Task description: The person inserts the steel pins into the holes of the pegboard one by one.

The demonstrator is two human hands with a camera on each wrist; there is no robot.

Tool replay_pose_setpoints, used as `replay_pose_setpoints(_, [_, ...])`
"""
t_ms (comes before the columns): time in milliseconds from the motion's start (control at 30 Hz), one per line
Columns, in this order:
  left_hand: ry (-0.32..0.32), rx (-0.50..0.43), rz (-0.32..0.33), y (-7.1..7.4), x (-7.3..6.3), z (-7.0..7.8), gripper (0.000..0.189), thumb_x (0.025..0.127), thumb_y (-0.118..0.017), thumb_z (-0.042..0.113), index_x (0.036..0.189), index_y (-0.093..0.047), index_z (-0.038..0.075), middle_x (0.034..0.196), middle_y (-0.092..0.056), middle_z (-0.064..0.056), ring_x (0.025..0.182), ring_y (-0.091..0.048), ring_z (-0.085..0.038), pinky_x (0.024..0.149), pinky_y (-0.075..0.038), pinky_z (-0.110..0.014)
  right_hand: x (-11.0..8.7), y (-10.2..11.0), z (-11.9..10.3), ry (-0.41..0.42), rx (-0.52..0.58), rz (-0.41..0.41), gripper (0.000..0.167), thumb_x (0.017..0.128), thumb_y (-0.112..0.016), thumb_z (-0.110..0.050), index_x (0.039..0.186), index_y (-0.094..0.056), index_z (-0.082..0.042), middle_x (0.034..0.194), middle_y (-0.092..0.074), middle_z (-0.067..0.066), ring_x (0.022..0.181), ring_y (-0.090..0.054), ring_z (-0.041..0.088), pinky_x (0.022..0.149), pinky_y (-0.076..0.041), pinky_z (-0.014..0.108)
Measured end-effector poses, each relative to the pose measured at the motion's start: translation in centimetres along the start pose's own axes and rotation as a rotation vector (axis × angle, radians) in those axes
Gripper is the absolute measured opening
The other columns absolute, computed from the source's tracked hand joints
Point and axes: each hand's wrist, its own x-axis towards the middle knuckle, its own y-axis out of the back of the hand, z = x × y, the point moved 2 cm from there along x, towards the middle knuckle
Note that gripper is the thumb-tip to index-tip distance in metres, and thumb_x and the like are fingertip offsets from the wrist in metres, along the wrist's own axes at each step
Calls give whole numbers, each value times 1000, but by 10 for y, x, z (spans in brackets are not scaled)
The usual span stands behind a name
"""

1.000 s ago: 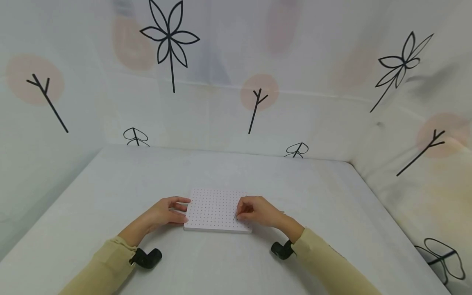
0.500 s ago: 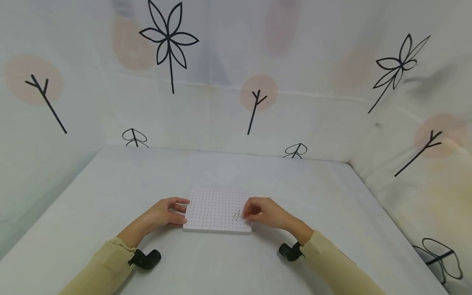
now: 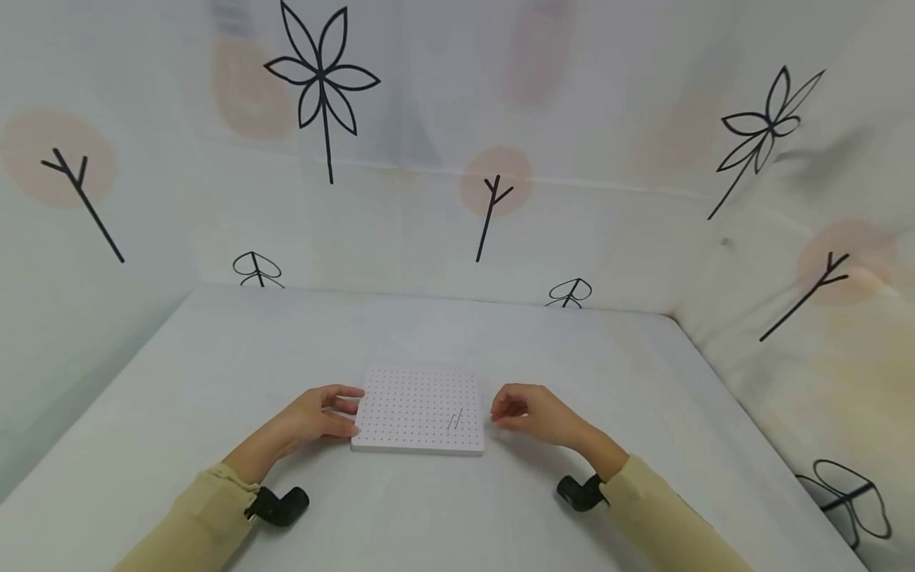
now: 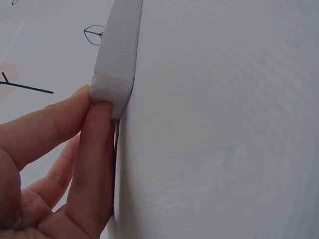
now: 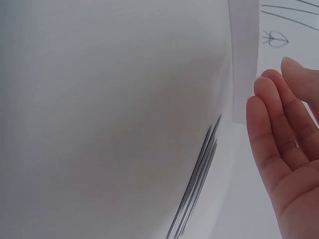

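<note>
A white board [image 3: 400,417] with rows of small holes lies flat on the table. Two thin needles [image 3: 458,419] stand upright, slightly slanted, in its right part. My left hand [image 3: 314,413] rests against the board's left edge, forefinger and thumb touching it some way apart. In the left wrist view these fingers [image 4: 97,134] meet the board's corner. To the right of the board hovers my right hand [image 3: 536,415], fingers loosely bent and nothing between them. Several thin pointed needles [image 5: 197,179] lie side by side on the table in the right wrist view, close to that hand.
The white table [image 3: 400,516] reaches back to a white cloth wall [image 3: 400,230] with printed flowers. Its right edge runs beside a similar side wall [image 3: 750,270]. A black wrist device [image 3: 279,507] is worn on each wrist.
My right hand has drawn back to the right, off the board, leaving two upright needles in view. The left hand keeps its place at the board's left edge.
</note>
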Motion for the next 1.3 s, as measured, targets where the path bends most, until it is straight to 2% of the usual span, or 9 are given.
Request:
replay_pose_setpoints(800, [6,8,-1,-1,1,-1,60,74,-76,2,129,-51,1,110,-57,-12,87,-59,-20,73,-51,-32,-18,17,21,-63,-20,26,11,83,-68,-2,91,-63,-6,89,-64,0,81,-59,12,74,-49,26])
replay_pose_setpoints(1300, [8,22,22,0,0,1,58,73,-77,2,127,-53,2,108,-58,-11,86,-59,-19,73,-51,-31,-14,29,36,-106,-114,33,7,82,-69,-5,88,-66,-8,84,-63,-4,77,-56,13,69,-49,25])
